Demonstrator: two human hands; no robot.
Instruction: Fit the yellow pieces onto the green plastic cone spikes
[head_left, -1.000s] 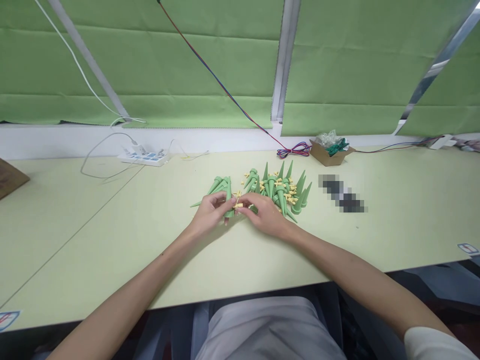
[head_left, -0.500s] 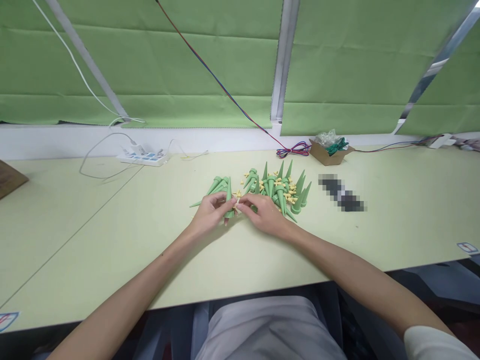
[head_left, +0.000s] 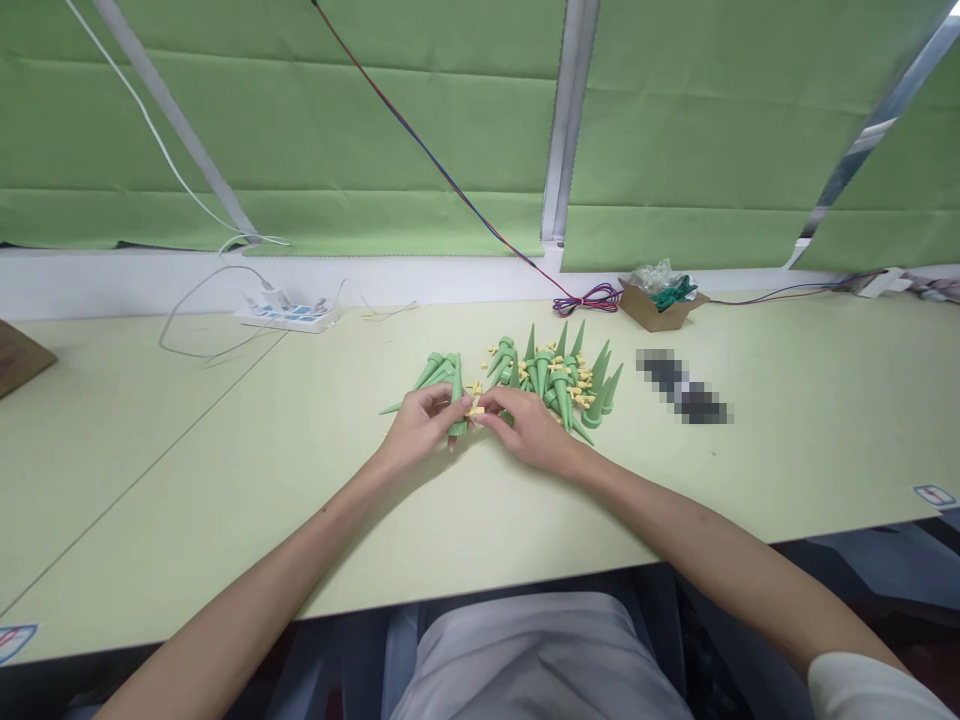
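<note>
- The table (head_left: 225, 470) is pale green-yellow and wide; it fills the middle of the view, and green blinds (head_left: 375, 130) hang behind it.
- The person's two bare arms reach forward over the near edge of the table, and the hands meet near its middle.
- The pile (head_left: 559, 375) of green cones mixed with small yellow pieces lies just beyond the right hand, some cones upright and some lying flat.
- A smaller group (head_left: 435, 372) of green cones lies flat just beyond the left hand.
- A white power strip (head_left: 285, 317) with its white cable lies at the far left of the table, well apart from the hands.
- A small cardboard box (head_left: 658, 305) with clear plastic and something dark green in it stands at the far edge on the right, beside a coil of red and blue wire (head_left: 589, 298).
- The left hand (head_left: 416, 430) is closed around one green cone (head_left: 457, 395); its tip points away from the person.
- The right hand (head_left: 529, 428) pinches a small yellow piece (head_left: 475, 411) between thumb and fingers and holds it against the lower part of this cone.
- The cone and the yellow piece are touching, between both hands, just in front of the pile.
</note>
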